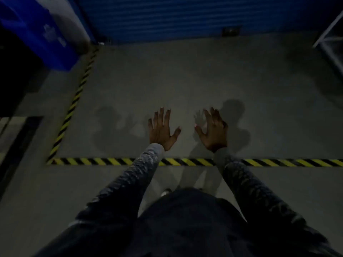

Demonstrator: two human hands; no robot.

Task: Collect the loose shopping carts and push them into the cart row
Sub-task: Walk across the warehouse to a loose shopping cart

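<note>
No shopping cart shows in the head view. My left hand (162,129) and my right hand (213,131) are stretched out in front of me over the grey concrete floor (185,75), fingers straight and spread, backs up. Neither hand holds or touches anything. Both arms wear dark patterned sleeves with grey cuffs. The scene is dim and the hands cast shadows on the floor.
Yellow-and-black hazard tape (278,162) runs across the floor under my wrists, and another strip (74,102) runs away on the left. A blue roller door (176,15) closes the far side. A blue bin (37,32) stands at top left, a white metal frame (330,30) at top right.
</note>
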